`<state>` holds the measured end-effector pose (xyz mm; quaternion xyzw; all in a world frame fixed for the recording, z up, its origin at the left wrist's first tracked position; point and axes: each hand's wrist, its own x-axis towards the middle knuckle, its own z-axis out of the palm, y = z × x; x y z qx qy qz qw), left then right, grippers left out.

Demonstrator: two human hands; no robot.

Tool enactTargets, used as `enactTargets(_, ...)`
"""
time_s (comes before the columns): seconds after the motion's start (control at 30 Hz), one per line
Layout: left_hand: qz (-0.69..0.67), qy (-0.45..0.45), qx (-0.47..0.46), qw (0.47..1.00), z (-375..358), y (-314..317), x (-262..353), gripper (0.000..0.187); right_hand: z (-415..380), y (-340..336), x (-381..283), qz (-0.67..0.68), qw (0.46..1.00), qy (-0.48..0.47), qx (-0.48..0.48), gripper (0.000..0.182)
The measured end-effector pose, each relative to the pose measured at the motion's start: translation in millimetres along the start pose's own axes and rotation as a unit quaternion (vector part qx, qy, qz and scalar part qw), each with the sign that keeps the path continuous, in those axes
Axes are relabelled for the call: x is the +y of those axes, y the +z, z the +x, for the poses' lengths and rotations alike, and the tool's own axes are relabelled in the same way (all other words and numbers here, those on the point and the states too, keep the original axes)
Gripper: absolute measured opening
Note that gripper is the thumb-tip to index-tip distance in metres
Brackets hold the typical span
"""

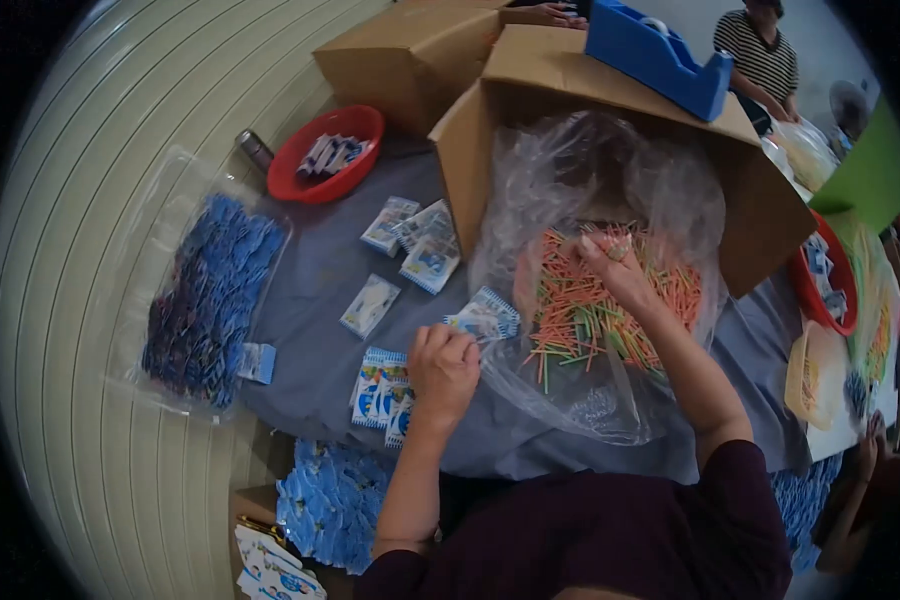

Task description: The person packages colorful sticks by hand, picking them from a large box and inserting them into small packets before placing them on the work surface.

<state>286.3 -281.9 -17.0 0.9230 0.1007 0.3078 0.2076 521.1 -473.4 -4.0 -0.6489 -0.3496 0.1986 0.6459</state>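
Observation:
My left hand [443, 372] is closed, its fingertips pinching the edge of a small blue-and-white packet [488, 314] on the grey cloth. Below and beside it lie several printed packets [378, 388] in an overlapping group. My right hand [615, 268] reaches into a pile of thin orange, yellow and green sticks [575, 315], fingers bent together around some of them; the exact number is hidden. The sticks rest in a clear plastic bag [600, 415] spilling from a cardboard box [460, 170] lying on its side. More packets [432, 258] are spread left of the box.
A clear tray [120, 365] of blue packets stands at the left, near a red bowl [282, 170] and a dark cylinder [254, 148]. A blue tape dispenser [660, 60] sits on the box. Co-workers, including one in a striped shirt [750, 48], are at the right and back.

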Motion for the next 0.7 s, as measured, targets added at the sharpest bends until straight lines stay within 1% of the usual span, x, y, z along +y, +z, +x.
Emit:
enactTargets(0.03, 0.007, -0.007, 0.008, 1.0, -2.0, 0.7, -1.8, 0.011, 2.2, -2.6, 3.4, -0.147, 0.985, -0.081, -0.039, 0.036)
enactTargets(0.07, 0.014, -0.014, -0.004, 1.0, -4.5, 3.6, -2.0, 0.011, -0.3, -3.7, 4.4, -0.29, 0.942, -0.157, -0.069, 0.036)
enactTargets(0.1, 0.018, -0.018, -0.019, 0.999, -6.3, 6.2, -0.9, 0.01, -6.4, -4.3, 4.2, -0.351, 0.931, -0.036, -0.094, 0.038)
enactTargets(0.13, 0.018, -0.017, -0.022, 0.999, -6.8, 7.0, 0.2, 0.01, -11.2, -3.2, 4.7, -0.349, 0.932, -0.034, -0.093, 0.038)
enactTargets(0.2, 0.013, -0.033, -0.022, 0.999, -7.3, 5.9, 0.0, 0.011, -18.2, 3.1, 6.8, -0.535, 0.833, -0.07, -0.123, 0.043)
enactTargets(0.33, -0.008, -0.027, -0.034, 0.999, -1.7, 1.3, -3.9, 0.01, -18.5, 5.3, -0.2, -0.511, 0.85, -0.036, -0.118, 0.043)
enactTargets(0.4, -0.022, -0.026, -0.005, 0.999, -0.5, 1.1, -8.3, 0.008, -14.9, -3.2, 0.9, -0.323, 0.944, -0.041, -0.061, 0.048)
enactTargets(0.43, -0.03, -0.025, -0.023, 0.999, 0.4, -0.4, -7.5, 0.008, -13.3, -10.0, 4.1, -0.244, 0.967, -0.018, -0.066, 0.057)
enactTargets(0.47, -0.043, -0.023, 0.01, 0.999, 5.5, -5.7, -2.3, 0.009, -16.3, -11.9, -5.2, -0.241, 0.969, 0.0, -0.056, 0.057)
enactTargets(0.5, -0.056, -0.02, 0.044, 0.997, 11.4, -8.9, 5.7, 0.01, -17.9, -11.3, -26.4, -0.15, 0.988, -0.012, -0.024, 0.061)
enactTargets(0.53, -0.102, -0.053, 0.032, 0.993, 16.3, -9.9, 16.5, 0.015, -19.0, -10.3, -39.2, -0.06, 0.998, -0.028, 0.008, 0.065)
enactTargets(0.57, -0.107, -0.051, 0.021, 0.993, 19.1, -6.7, 24.7, 0.015, -20.6, -9.2, -41.1, -0.059, 0.998, -0.02, 0.018, 0.065)
enactTargets(0.6, -0.16, -0.058, -0.014, 0.985, 21.1, -2.6, 32.9, 0.015, -21.0, -8.1, -42.6, 0.058, 0.998, -0.026, 0.005, 0.068)
enactTargets(0.63, -0.213, -0.066, -0.045, 0.974, 23.7, 2.4, 41.7, 0.016, -22.3, -8.6, -43.1, 0.174, 0.984, -0.034, -0.009, 0.071)
enactTargets(0.67, -0.265, -0.102, -0.079, 0.956, 25.8, 8.1, 51.8, 0.019, -27.5, -8.1, -42.4, 0.244, 0.967, -0.04, -0.061, 0.066)
enactTargets(0.7, -0.266, -0.104, -0.081, 0.955, 24.1, 9.5, 53.7, 0.019, -30.3, -9.6, -41.7, 0.244, 0.967, -0.038, -0.06, 0.066)
